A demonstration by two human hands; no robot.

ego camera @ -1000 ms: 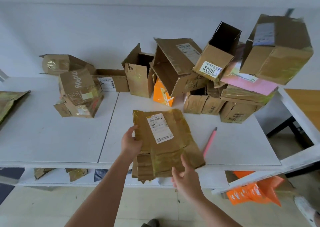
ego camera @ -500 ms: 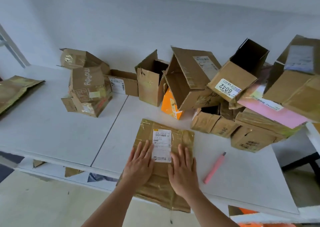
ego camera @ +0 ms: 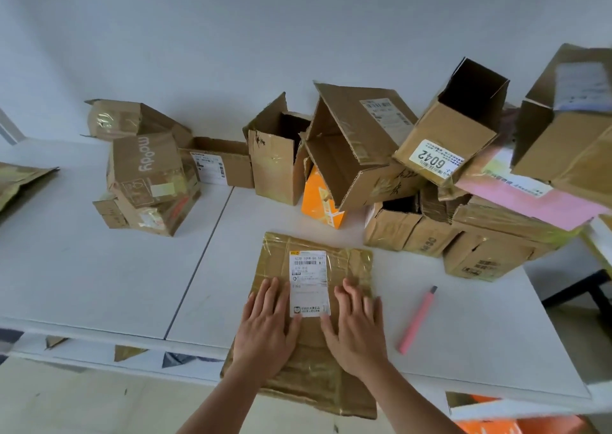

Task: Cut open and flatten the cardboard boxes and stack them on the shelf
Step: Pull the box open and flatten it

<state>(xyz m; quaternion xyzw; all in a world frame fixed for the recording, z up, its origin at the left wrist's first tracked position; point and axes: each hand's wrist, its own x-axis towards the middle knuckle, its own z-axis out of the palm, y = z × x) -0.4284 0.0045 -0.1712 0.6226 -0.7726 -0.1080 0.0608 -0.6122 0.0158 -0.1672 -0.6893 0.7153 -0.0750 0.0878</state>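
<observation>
Flattened cardboard box [ego camera: 314, 307] lies on the white worktop [ego camera: 99, 268], tape-wrapped, white shipping label [ego camera: 308, 283] facing up; its near end overhangs the worktop's front edge. Left hand [ego camera: 265, 331] presses flat on the box just left of the label, fingers straight and slightly spread. Right hand [ego camera: 356, 329] presses flat just right of the label, fingers straight, thumb splayed toward the label's lower corner. Neither hand grips anything. Pink cutter [ego camera: 418, 320] lies on the worktop to the right of the flattened box, apart from it, untouched. Behind, along the wall, unflattened boxes: a brown box printed "moody" [ego camera: 145, 168] sits tilted on crushed cartons at left; behind it a crumpled taped box [ego camera: 126, 119]. A low open box with a label [ego camera: 218, 165] stands beside it, then an upright open box [ego camera: 278, 162] with a raised flap. An orange carton [ego camera: 319, 201] is wedged under a large open box [ego camera: 357, 142] that leans on its side. At right a pile: an open box labelled "6042" [ego camera: 453, 128] tips up on top, a pink box [ego camera: 530, 191] lies beneath a large brown box [ego camera: 573, 119], several squat brown boxes [ego camera: 430, 231] below. A flat brown piece [ego camera: 20, 178] rests at the worktop's far left. Scraps of cardboard show on a lower shelf [ego camera: 99, 354] beneath the front edge.
</observation>
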